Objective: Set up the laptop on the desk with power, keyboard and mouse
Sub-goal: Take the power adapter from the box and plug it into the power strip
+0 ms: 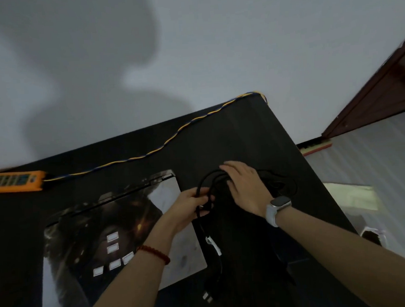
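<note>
A closed laptop (101,234) with a dark printed skin and white stickers lies flat on the black desk (255,135), left of centre. To its right sits a tangled black power cable (211,248); its plug end (208,296) lies near the desk's front. My left hand (191,207) is closed around loops of that cable just off the laptop's right edge. Over the bundle's far part rests my right hand (244,188), a watch on its wrist, fingers curled onto the loops. An orange power strip (11,181) lies at the far left of the desk.
A yellow-and-blue twisted cord (171,137) runs from the power strip along the desk's back edge to its far right corner. A pale wall stands behind. A dark wooden door (384,88) and pale floor lie off the desk's right side.
</note>
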Demonstrator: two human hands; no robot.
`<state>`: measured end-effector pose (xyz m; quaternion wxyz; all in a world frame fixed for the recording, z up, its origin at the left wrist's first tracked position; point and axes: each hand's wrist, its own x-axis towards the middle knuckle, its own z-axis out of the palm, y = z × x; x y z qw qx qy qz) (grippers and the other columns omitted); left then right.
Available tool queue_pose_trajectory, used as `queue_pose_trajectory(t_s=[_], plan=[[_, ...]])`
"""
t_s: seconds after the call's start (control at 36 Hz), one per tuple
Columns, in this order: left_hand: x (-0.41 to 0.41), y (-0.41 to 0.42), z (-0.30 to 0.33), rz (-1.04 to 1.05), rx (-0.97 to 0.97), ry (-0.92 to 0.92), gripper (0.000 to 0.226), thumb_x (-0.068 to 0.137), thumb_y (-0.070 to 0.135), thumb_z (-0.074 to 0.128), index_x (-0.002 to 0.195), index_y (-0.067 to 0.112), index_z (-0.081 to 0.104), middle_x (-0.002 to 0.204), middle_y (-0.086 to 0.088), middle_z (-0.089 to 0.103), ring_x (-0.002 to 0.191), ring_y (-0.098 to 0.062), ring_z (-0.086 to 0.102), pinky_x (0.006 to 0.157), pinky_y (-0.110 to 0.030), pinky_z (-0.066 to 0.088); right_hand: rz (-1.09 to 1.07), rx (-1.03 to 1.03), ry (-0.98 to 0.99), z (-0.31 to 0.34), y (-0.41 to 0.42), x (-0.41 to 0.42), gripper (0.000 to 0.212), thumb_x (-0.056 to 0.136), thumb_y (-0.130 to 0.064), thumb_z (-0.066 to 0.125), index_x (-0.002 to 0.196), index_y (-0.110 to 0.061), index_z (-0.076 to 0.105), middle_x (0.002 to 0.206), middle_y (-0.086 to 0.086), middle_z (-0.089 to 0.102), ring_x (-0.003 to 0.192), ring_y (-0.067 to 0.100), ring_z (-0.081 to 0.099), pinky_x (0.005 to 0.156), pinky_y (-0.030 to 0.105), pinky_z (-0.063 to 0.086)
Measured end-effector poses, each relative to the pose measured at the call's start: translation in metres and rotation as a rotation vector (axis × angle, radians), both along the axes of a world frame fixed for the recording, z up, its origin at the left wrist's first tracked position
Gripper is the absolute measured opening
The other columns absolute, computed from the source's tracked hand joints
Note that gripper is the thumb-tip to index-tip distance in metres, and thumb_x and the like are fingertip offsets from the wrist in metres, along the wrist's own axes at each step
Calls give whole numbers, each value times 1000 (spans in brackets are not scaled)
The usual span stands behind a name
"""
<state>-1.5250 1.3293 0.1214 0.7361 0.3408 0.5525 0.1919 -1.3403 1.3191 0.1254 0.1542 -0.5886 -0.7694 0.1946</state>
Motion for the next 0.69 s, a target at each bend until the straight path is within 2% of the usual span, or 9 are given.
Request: queue_pose_trajectory(t_s=[0.08,0.17,0.25,0.33,0.42,0.5,0.56,0.61,0.69], plan=[[-7,3,4,-2,33,-23,31,92,-2,42,107,18,60,92,-4,64,84,-17,63,72,-30,53,44,-186,13,9,18,-2,50,96,-20,39,144,-19,24,151,3,28,141,21,21,115,44,14],[-9,7,9,30,54,-42,32,92,-4,39,101,18,61,88,-6,63,77,-17,66,67,-30,57,69,-389,29,16,32,0,56,96,-28,40,146,-20,16,152,6,29,140,24,24,116,49,17],[-7,11,12,69,124,-26,28,93,-3,39,103,14,59,88,-6,63,74,-15,66,64,-27,57,112,-411,12,17,33,5,67,93,-44,44,147,-25,9,154,5,22,142,25,19,115,52,17],[-6,15,14,48,211,30,23,93,0,42,106,12,58,88,-3,67,78,-13,66,69,-25,55,197,-295,-170,12,22,3,82,85,-55,50,146,-34,-2,158,2,2,145,24,-1,115,53,6],[-5,18,16,2,274,71,20,92,5,48,98,20,59,89,3,71,86,-8,67,78,-27,54,230,-73,-272,5,13,-1,66,90,-33,51,145,-32,14,158,4,5,145,27,3,116,51,12],[-4,16,18,-34,249,64,18,91,7,50,97,21,59,88,2,72,87,-10,68,80,-30,55,200,-66,-191,6,14,-4,43,94,-20,45,136,-22,36,154,7,20,140,29,22,107,45,35],[-3,13,20,-9,208,44,16,93,9,48,100,18,58,85,0,72,77,-10,69,69,-26,56,186,-69,-169,9,18,-3,31,96,-20,41,127,-17,46,150,8,27,135,29,30,91,46,47],[-2,10,23,30,184,46,15,94,10,46,101,16,58,78,1,71,60,-6,65,54,-19,51,180,-73,-161,10,22,3,28,97,-20,38,122,-14,48,148,6,32,133,27,34,83,44,50],[1,9,27,79,135,45,17,96,14,42,103,13,58,77,-3,68,54,-7,61,49,-17,47,126,-114,-82,14,27,13,34,92,-7,39,124,-14,47,146,4,40,131,25,39,93,43,46]])
